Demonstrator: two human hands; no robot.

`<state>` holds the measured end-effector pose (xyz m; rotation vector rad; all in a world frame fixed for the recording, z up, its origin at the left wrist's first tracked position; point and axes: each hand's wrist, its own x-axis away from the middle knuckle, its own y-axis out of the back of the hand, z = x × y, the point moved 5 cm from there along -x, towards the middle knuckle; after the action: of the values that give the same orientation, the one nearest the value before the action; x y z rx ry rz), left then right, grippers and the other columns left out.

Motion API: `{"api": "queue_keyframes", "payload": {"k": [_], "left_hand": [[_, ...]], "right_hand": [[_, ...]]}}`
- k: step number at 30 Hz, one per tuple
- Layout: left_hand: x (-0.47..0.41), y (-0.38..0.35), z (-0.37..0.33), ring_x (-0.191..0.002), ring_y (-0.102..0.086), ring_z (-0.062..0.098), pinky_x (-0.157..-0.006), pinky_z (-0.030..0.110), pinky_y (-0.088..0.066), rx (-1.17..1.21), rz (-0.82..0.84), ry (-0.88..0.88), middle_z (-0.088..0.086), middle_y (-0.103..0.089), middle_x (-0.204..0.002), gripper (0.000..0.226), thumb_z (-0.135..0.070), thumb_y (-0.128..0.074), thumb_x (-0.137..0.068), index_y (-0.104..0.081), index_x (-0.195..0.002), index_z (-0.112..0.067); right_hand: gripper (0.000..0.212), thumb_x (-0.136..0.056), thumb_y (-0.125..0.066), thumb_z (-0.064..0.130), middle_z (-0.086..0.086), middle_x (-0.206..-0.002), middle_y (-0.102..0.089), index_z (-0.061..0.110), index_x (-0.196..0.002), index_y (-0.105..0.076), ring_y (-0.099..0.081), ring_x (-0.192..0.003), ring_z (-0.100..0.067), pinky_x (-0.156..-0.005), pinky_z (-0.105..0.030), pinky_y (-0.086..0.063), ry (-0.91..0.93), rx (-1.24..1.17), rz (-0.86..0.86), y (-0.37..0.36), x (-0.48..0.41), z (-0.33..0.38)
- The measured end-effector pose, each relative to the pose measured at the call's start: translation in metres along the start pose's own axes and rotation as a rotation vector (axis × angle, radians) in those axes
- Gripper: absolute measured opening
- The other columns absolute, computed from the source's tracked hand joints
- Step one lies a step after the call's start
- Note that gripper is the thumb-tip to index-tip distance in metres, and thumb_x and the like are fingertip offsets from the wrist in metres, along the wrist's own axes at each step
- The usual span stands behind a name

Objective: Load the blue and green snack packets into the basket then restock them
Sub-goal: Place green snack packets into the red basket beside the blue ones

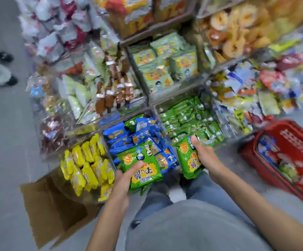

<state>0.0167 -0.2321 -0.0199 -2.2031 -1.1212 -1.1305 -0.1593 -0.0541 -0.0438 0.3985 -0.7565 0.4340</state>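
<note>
My left hand [124, 178] grips a stack of green snack packets [141, 163], thumb on top, over the front of the blue compartment. My right hand [204, 152] grips another green packet [187, 158] just in front of the green compartment. Blue snack packets [121, 140] fill the low clear bin in the middle, with a few green ones mixed in. Green packets [188, 118] fill the bin to its right. A red basket [295, 142] stands on the floor at the right, with blue and green packets [268, 145] inside.
Yellow packets [87, 160] fill the bin left of the blue ones. A flattened cardboard box [56, 205] lies on the floor at the lower left. Shelves of other snacks rise behind. Someone's feet [5, 69] stand on the grey floor at the far left.
</note>
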Motion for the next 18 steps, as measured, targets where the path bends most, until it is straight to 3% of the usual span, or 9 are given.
{"api": "queue_keyframes", "payload": {"k": [2, 4, 8, 10, 12, 14, 18], "left_hand": [[-0.004, -0.005, -0.001, -0.097, -0.067, 0.029, -0.084, 0.042, -0.053, -0.109, 0.101, 0.021, 0.014, -0.07, -0.11, 0.079, -0.032, -0.08, -0.047, -0.059, -0.12, -0.009], [-0.006, -0.018, -0.002, -0.099, -0.066, 0.03, -0.088, 0.043, -0.052, -0.211, 0.184, 0.04, 0.016, -0.069, -0.111, 0.086, -0.025, -0.085, -0.044, -0.055, -0.123, -0.007], [0.001, -0.074, 0.004, -0.079, -0.07, 0.021, -0.063, 0.029, -0.056, -0.428, 0.404, 0.036, 0.015, -0.069, -0.11, 0.075, -0.023, -0.076, -0.058, -0.052, -0.127, -0.007], [0.007, -0.11, 0.014, -0.068, -0.069, 0.018, -0.057, 0.025, -0.054, -0.552, 0.485, 0.032, 0.015, -0.07, -0.102, 0.062, -0.019, -0.074, -0.068, -0.052, -0.124, -0.004], [0.019, -0.147, 0.029, -0.077, -0.069, 0.022, -0.067, 0.029, -0.053, -0.676, 0.563, 0.044, 0.015, -0.069, -0.104, 0.061, -0.019, -0.074, -0.069, -0.052, -0.123, -0.003], [0.032, -0.184, 0.047, -0.085, -0.068, 0.026, -0.072, 0.033, -0.054, -0.77, 0.643, 0.052, 0.015, -0.069, -0.105, 0.064, -0.019, -0.075, -0.067, -0.052, -0.125, -0.003], [0.064, -0.253, 0.091, -0.065, -0.068, 0.018, -0.045, 0.02, -0.05, -0.92, 0.805, 0.051, 0.01, -0.072, -0.089, 0.051, -0.016, -0.071, -0.075, -0.057, -0.121, -0.001]], "right_hand": [[0.057, -0.085, -0.047, 0.062, -0.013, -0.088, -0.071, 0.01, -0.078, -0.07, -0.066, -0.093, -0.029, -0.089, -0.037, -0.051, -0.041, -0.089, -0.141, 0.016, 0.018, -0.025], [0.06, -0.081, -0.046, 0.065, -0.013, -0.089, -0.071, 0.01, -0.086, -0.07, -0.066, -0.088, -0.027, -0.088, -0.04, -0.05, -0.088, -0.207, -0.236, 0.031, 0.04, -0.053], [0.05, -0.086, -0.049, 0.056, -0.013, -0.087, -0.07, 0.01, -0.082, -0.068, -0.065, -0.081, -0.026, -0.07, -0.036, -0.05, -0.143, -0.437, -0.449, 0.065, 0.092, -0.114], [0.044, -0.087, -0.051, 0.052, -0.015, -0.088, -0.069, 0.012, -0.078, -0.067, -0.064, -0.081, -0.026, -0.069, -0.035, -0.047, -0.187, -0.568, -0.59, 0.083, 0.12, -0.148], [0.042, -0.087, -0.053, 0.051, -0.015, -0.086, -0.068, 0.012, -0.08, -0.068, -0.065, -0.081, -0.027, -0.073, -0.036, -0.048, -0.258, -0.684, -0.714, 0.095, 0.146, -0.182], [0.039, -0.088, -0.053, 0.049, -0.012, -0.08, -0.067, 0.014, -0.078, -0.067, -0.063, -0.076, -0.025, -0.064, -0.032, -0.046, -0.307, -0.784, -0.812, 0.103, 0.171, -0.211], [0.041, -0.088, -0.05, 0.051, -0.01, -0.074, -0.065, 0.016, -0.073, -0.064, -0.058, -0.064, -0.021, -0.053, -0.025, -0.033, -0.372, -0.937, -0.939, 0.12, 0.203, -0.257]]}}
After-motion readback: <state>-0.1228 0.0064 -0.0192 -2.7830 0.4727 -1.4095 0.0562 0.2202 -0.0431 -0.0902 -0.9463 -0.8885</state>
